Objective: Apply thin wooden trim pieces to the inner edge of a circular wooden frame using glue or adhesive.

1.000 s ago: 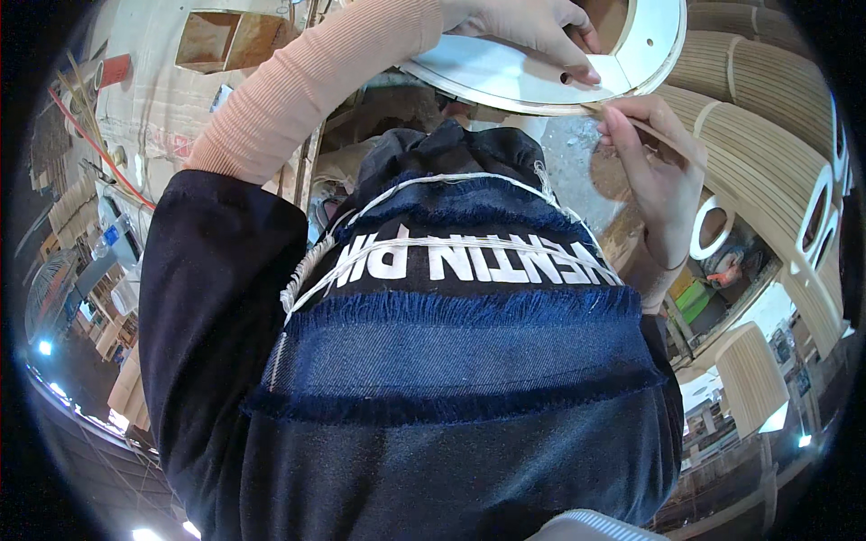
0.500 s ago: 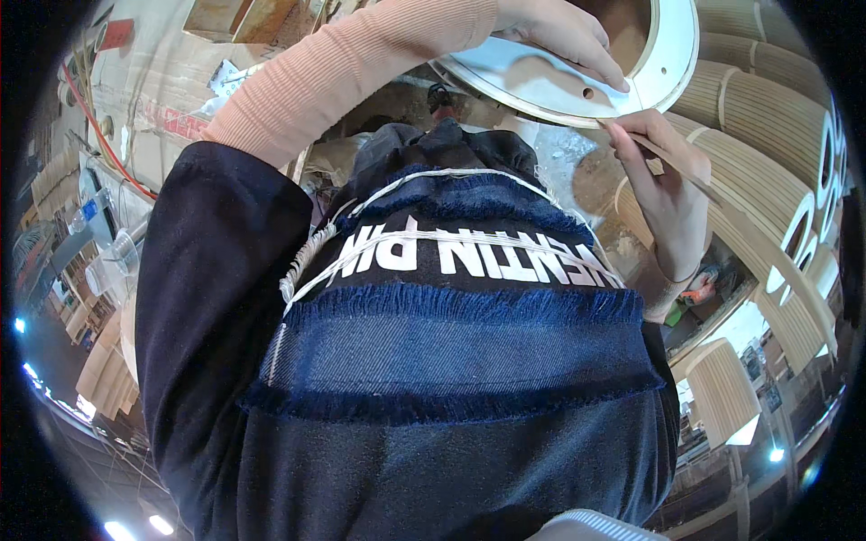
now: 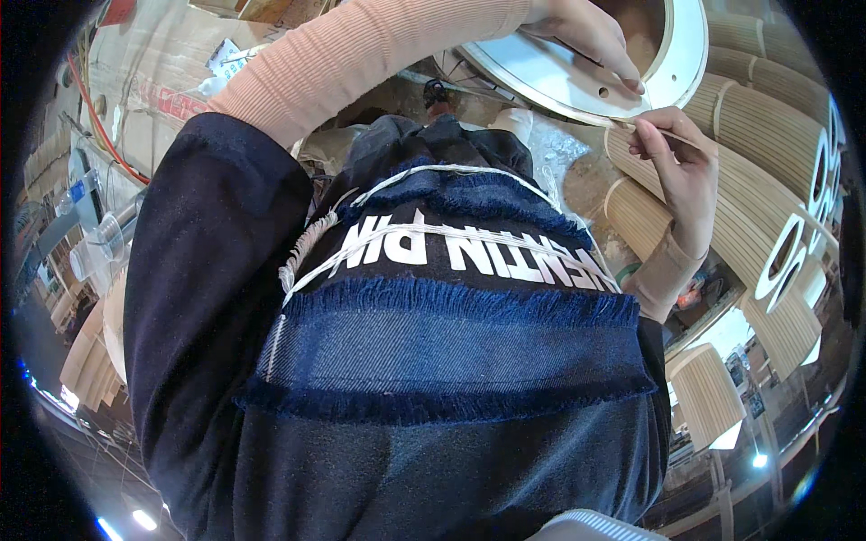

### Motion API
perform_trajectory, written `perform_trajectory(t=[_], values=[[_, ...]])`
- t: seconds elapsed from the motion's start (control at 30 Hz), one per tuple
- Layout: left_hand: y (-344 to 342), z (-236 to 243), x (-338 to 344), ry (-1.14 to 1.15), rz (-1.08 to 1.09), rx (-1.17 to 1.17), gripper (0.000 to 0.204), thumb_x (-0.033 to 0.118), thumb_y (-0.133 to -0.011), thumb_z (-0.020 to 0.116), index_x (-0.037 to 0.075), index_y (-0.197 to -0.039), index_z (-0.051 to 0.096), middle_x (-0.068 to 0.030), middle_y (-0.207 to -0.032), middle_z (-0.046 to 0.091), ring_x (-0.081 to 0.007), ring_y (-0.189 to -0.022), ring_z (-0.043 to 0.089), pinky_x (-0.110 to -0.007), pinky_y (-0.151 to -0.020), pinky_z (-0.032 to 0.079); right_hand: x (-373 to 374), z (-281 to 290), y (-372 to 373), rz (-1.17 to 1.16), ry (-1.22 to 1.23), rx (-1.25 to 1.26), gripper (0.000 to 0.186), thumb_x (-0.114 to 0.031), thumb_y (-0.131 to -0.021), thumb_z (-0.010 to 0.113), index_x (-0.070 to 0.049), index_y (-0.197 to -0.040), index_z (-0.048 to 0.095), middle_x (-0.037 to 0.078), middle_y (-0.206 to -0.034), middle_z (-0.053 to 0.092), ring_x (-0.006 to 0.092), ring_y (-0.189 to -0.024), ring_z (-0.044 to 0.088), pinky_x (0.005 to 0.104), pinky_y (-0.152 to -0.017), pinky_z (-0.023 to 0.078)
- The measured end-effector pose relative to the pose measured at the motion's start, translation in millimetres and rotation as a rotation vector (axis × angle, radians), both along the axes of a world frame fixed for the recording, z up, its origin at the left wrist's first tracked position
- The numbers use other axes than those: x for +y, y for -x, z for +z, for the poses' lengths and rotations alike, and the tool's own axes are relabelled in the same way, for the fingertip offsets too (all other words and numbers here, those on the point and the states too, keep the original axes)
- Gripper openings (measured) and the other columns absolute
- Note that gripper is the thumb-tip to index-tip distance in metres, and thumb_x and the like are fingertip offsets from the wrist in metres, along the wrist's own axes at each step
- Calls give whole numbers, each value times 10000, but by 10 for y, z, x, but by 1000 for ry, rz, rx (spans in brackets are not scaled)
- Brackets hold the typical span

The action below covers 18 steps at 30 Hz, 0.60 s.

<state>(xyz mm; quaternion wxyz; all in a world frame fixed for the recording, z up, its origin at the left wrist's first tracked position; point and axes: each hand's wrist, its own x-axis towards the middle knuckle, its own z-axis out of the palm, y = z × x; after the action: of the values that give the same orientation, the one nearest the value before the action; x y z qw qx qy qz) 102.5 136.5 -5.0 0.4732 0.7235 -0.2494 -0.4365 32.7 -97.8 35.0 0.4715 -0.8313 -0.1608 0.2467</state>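
Note:
A round ring-shaped panel (image 3: pixel 541 77), white-faced with small holes and a pale edge, is at the upper right, partly cut off by the frame. My left hand (image 3: pixel 586 36) rests over its white face, fingers stretched, index fingertip touching the surface close to the inner opening. At the panel's lower rim my right hand (image 3: pixel 681 167) pinches a thin wooden strip (image 3: pixel 678 138) between thumb and fingers. One end of that strip meets the panel's outer edge; the rest runs behind my hand, where its course is hard to follow.
Slatted curved wooden panels (image 3: pixel 767 122) are stacked at the right, several with oval cutouts. Clear plastic sheeting (image 3: pixel 555 149) lies on the floor below the ring. At left are a cardboard-covered surface (image 3: pixel 144 54), an orange hose (image 3: pixel 95 131) and a clear plastic container (image 3: pixel 97 252).
My right hand has turned and shifted slightly right along the strip, whose long tail has swung from its earlier place. The panel and left hand appear slightly farther right as the view shifts.

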Motion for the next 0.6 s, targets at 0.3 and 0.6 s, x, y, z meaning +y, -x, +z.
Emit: perform_trajectory(t=[0.3,0.6], values=[[-64,-81,-2,87,39,52,499,435,-926,597,-34,-1054,711,-101,-946,686,-198,-894,591,-348,-822,442,162,1,-39,95,133,-195,126,-93,-944,678,27,-982,684,30,-773,663,67,-699,606,209,-679,490],[-23,24,-3,6,17,-19,487,433,-939,583,-19,-1065,717,-96,-978,702,-197,-903,608,-347,-836,446,162,-32,93,0,44,-203,141,-98,-925,706,16,-999,670,28,-782,663,53,-699,593,197,-656,468]])
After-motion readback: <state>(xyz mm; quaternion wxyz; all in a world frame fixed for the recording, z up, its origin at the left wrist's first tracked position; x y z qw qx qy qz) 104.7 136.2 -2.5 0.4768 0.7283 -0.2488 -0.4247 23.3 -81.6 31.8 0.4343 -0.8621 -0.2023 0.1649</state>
